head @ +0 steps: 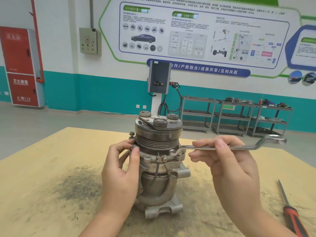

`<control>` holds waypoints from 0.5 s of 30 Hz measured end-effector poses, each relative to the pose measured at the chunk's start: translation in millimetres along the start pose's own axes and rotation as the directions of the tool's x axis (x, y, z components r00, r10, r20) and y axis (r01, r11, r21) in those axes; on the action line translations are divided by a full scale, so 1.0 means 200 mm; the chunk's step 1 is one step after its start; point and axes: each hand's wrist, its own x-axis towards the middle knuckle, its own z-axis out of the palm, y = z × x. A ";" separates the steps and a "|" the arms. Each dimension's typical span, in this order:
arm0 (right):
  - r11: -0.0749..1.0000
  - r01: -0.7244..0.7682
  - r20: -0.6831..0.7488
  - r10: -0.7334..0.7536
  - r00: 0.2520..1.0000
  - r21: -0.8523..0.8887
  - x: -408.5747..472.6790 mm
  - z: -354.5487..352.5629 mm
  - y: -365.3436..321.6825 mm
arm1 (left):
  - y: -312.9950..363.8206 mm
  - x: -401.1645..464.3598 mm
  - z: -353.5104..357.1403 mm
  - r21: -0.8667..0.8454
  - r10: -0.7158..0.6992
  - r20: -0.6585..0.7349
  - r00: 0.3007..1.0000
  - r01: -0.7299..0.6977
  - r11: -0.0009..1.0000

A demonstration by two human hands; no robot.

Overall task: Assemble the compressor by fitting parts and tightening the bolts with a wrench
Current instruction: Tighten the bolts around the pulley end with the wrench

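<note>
Fingers (220,144) of the right hand (234,161) pinch the shank of an offset ring wrench (222,147), thumb beneath and fingertips on top. The wrench's long axis runs level, pointing toward 3 o'clock from the compressor (159,159), and its near ring end sits at a bolt on the flange on the right side, just under the grooved pulley (158,141). The left hand (119,171) lies at 9 o'clock of the body — its thumb and forefinger pinch a small bolt (134,147) at the left flange ear, with a second bolt (132,134) standing just above it. The compressor stands upright on the wooden table (51,185), clutch plate uppermost. Since the handle sticks straight out to the right, the right hand is the one placed to swing it — probably toward or away from the person — while the left steadies or starts its own bolt. A red-handled screwdriver (290,214) lies at 4 o'clock, well apart.
</note>
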 end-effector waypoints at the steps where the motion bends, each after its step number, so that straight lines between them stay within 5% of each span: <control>1: 0.997 -0.046 -0.014 0.047 0.999 0.068 0.01 -0.01 0.00 | 0.00 0.00 0.00 0.045 0.027 0.004 1.000 -0.027 0.999; 4: 0.978 -0.081 -0.070 0.096 0.993 0.194 0.05 -0.04 -0.01 | -0.01 0.00 -0.01 0.136 0.061 0.019 0.998 -0.063 0.989; 11: 0.945 -0.184 -0.064 0.208 0.976 0.270 0.10 -0.11 0.04 | -0.01 0.00 0.01 -0.003 0.033 0.003 0.999 -0.033 0.999; 15: 0.977 -0.085 -0.066 0.100 0.993 0.197 0.06 -0.10 0.08 | -0.03 0.00 -0.01 0.110 0.068 0.027 0.997 -0.070 0.991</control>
